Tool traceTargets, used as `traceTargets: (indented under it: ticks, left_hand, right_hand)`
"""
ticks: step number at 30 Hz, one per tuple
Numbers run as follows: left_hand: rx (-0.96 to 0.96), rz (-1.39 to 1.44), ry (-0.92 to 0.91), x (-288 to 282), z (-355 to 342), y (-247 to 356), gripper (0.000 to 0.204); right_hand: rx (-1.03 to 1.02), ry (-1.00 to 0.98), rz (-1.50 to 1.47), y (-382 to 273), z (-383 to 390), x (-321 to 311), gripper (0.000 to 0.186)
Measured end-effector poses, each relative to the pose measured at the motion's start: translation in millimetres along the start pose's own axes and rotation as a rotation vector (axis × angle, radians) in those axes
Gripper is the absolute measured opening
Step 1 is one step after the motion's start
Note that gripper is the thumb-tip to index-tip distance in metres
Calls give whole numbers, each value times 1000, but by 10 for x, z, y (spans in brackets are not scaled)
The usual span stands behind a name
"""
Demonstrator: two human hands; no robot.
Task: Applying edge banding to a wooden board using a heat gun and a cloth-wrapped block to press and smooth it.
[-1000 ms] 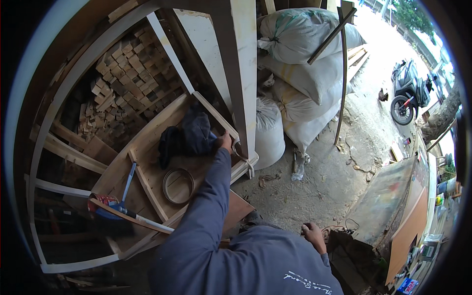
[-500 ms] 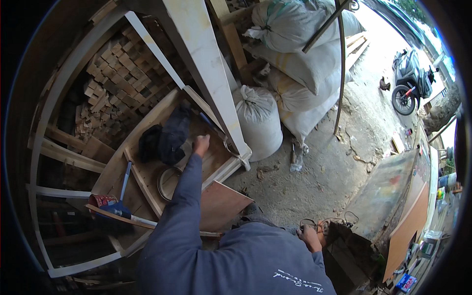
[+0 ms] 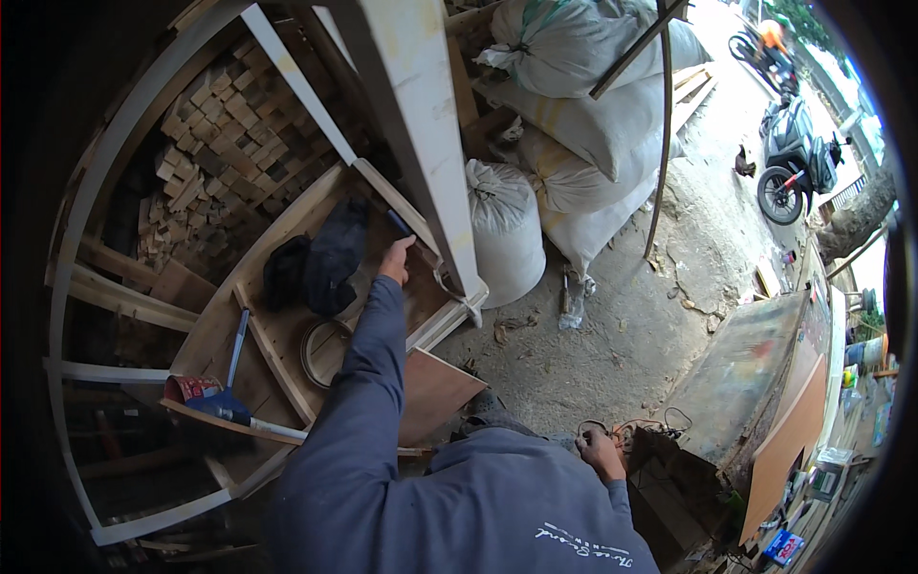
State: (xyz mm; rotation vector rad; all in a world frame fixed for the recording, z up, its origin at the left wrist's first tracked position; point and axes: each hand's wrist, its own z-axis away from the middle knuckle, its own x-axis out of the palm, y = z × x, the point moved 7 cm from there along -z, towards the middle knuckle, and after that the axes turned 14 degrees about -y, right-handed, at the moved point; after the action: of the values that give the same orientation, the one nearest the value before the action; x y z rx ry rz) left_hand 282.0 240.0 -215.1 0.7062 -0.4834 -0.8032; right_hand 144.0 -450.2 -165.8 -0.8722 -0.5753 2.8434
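My left hand (image 3: 395,260) reaches into a shallow wooden box (image 3: 273,359). Its fingers are bent at the near end of a dark bar-shaped thing (image 3: 398,222) lying along the box's right wall; the grip is partly hidden. Beside that arm, dark crumpled cloth (image 3: 330,253) and a round hoop-like band (image 3: 313,359) lie in the box. Low on the right, my right hand (image 3: 602,454) is closed near a dark cable (image 3: 591,427). What its fingers hold is hidden.
A pale upright post (image 3: 421,124) stands close beyond my left hand. Stacked white sacks (image 3: 583,124) fill the far side. Cut wood blocks (image 3: 229,124) are piled at far left. A blue-handled tool (image 3: 237,349) leans across the box. Motorcycles (image 3: 789,158) stand at far right.
My left hand has moved farther up and right along the box, up to the dark bar-shaped thing. The right hand stays low and closed. A rider in orange has come into view at far right.
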Motion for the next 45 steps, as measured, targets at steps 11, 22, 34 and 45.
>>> traceTargets:
  ticks: [11,22,34,45]
  left_hand:
    - [174,157,130,242,-1196,-314,53]
    - [38,328,80,3,-717,-264,55]
    - [562,19,101,-429,1092,67,40]
    - [992,-1150,219,42,2596,-360,40]
  right_hand:
    - [-127,-1,109,-610,-329,-261,46]
    - [-80,-125,178,-505,-246,136,46]
    - [-213,-19,-73,-877,50,-103,41]
    - [-743,-266,-111,-3351,44,-649,48]
